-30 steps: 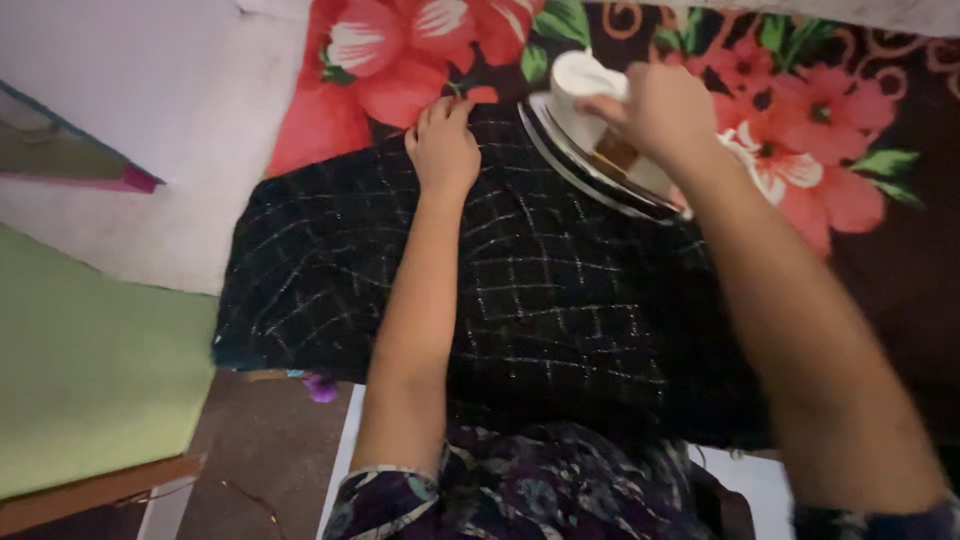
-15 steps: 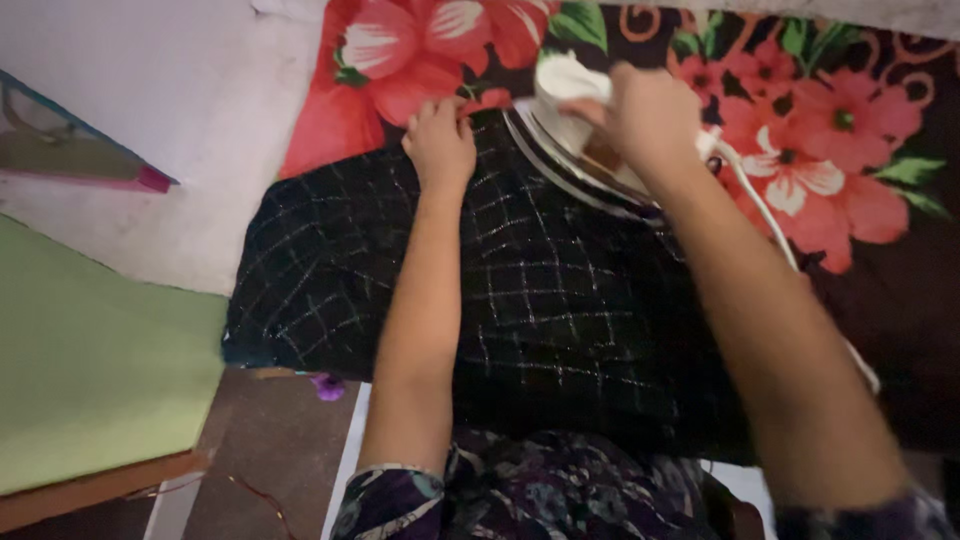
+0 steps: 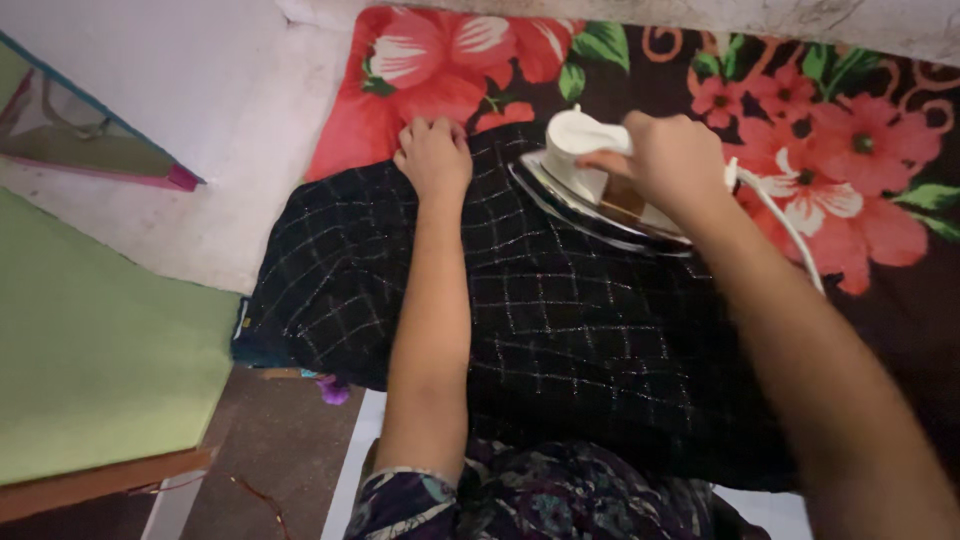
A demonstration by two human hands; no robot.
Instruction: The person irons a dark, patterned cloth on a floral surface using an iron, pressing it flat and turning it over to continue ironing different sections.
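While the right hand (image 3: 668, 160) wraps its fingers tight around the handle of a white electric iron with a shiny metal soleplate (image 3: 590, 185), the left hand (image 3: 435, 155) lies curled, knuckles up, pinning the far edge of a black cloth crossed by thin pale checks (image 3: 540, 340). That iron sits flat on the cloth at about one o'clock from the picture's middle, just beside the left hand, which is at eleven o'clock. A white cord (image 3: 785, 225) runs from the iron's back end toward four o'clock. Under the cloth lies a dark blanket printed with big red and pink flowers (image 3: 850, 150), filling the twelve-to-three o'clock part. At nine o'clock a flat green sheet (image 3: 100, 360) lies beside pale floor (image 3: 210, 110). A dark patterned sleeve (image 3: 410, 505) shows at six o'clock.
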